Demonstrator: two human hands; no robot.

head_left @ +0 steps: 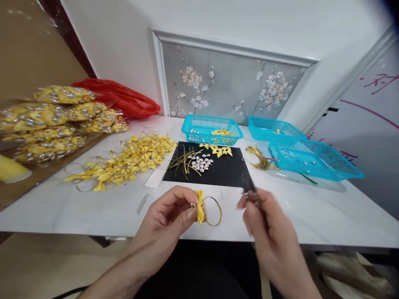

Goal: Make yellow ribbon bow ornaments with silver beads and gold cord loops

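Note:
My left hand [170, 216] pinches a small yellow ribbon bow [200, 207] with a gold cord loop [213, 211] hanging from its right side; a silver bead sits at the bow's left. My right hand [264, 224] grips a dark slim tool [248, 185] that looks like scissors, its tip pointing up and away. Both hands hover over the white table's front edge [93, 211]. Behind them lies a black mat [224, 172] with silver beads [201, 162], gold cords [182, 162] and a few yellow bows [220, 150].
A heap of finished yellow bows [124, 160] lies at the left, with bagged bows [46, 124] and a red plastic bag [124, 99] beyond. Three turquoise baskets [212, 129] [274, 128] [314, 160] stand at the back and right. A gold cord bundle [260, 160] lies by them.

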